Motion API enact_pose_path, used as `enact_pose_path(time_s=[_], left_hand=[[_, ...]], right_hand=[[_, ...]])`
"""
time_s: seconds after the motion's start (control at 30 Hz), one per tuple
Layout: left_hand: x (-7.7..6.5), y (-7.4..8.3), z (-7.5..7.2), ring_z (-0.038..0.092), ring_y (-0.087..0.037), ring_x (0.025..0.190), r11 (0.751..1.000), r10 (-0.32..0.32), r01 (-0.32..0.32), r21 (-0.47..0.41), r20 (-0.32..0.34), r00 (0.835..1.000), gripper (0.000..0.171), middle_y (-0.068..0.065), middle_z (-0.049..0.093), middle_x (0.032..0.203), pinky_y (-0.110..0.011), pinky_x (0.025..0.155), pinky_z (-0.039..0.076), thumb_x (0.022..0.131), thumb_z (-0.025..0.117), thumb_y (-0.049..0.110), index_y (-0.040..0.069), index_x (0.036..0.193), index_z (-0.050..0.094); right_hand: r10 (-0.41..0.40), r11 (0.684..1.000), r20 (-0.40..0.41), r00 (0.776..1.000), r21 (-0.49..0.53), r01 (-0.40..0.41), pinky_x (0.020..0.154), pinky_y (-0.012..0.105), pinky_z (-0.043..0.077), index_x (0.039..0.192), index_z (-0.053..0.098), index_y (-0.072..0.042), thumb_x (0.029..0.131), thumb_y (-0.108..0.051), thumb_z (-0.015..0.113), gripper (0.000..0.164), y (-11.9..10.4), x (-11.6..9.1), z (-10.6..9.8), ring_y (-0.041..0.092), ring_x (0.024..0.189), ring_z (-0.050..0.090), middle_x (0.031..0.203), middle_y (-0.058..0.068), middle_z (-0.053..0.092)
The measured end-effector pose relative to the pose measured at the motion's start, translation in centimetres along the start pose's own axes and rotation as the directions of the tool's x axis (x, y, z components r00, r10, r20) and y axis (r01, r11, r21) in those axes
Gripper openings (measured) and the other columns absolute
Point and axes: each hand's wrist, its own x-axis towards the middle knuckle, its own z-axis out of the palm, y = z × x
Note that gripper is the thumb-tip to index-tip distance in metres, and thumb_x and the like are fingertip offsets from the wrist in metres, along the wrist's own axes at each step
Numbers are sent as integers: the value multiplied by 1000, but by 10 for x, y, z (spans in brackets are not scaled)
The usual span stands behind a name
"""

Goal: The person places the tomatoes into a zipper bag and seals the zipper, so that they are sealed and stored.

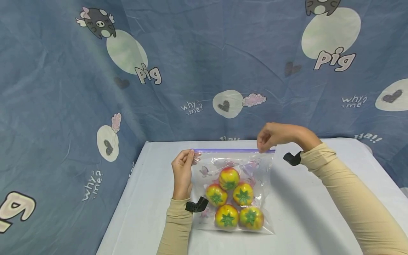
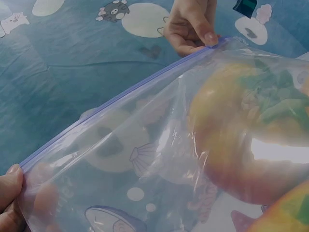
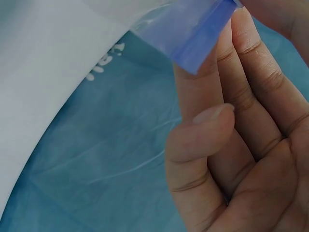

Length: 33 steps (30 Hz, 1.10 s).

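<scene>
A clear zip-lock bag (image 1: pixel 204 180) with a purple-blue zip strip (image 1: pixel 229 151) along its top and printed sea pictures stands between the two hands. Inside it are several yellow-red persimmon-like fruits (image 1: pixel 229 178) with green leafy tops. My left hand (image 1: pixel 183 173) pinches the bag's upper left corner, its thumb on the near side and fingers showing through the film. Toward the strip's right end, my right hand (image 1: pixel 269 136) pinches the zip from above. The right wrist view shows the blue strip end (image 3: pixel 193 53) in front of the fingers, the little finger curled below it.
The bag is over a white-covered table (image 1: pixel 149 198). Behind and to the left hangs a blue cloth (image 1: pixel 191 71) printed with pigs, hearts and words. Each wrist carries a small black mount, one (image 1: pixel 197 205) beside the bag's left side.
</scene>
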Motion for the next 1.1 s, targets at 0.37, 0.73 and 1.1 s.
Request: enact_pose_path(time_s=[0.37,0.73,1.1], left_hand=[[0,0,-1,65,-4,69,1000,-4,4,13,-3,1000,25,9,75,79,-18,71,53,103,63,13,-11,103,68],[1,1,-2,66,-5,70,1000,-1,1,5,0,1000,25,10,75,79,-18,70,53,103,63,13,-12,104,67],[1,1,-2,64,-4,69,1000,-12,12,13,-3,1000,25,10,75,78,-18,70,52,103,63,12,-13,104,67]], right_hand=[[19,1000,-2,1000,2,-19,62,22,47,87,76,-7,86,-8,79,4,5,-5,0,5,68,58,78,1,70],[35,999,-4,999,30,-35,60,22,45,89,76,-6,87,-9,78,4,9,-11,-2,6,68,60,78,4,71],[37,999,-3,999,35,-37,60,23,44,90,76,-7,87,-12,79,7,12,-15,-2,7,71,63,80,3,72]])
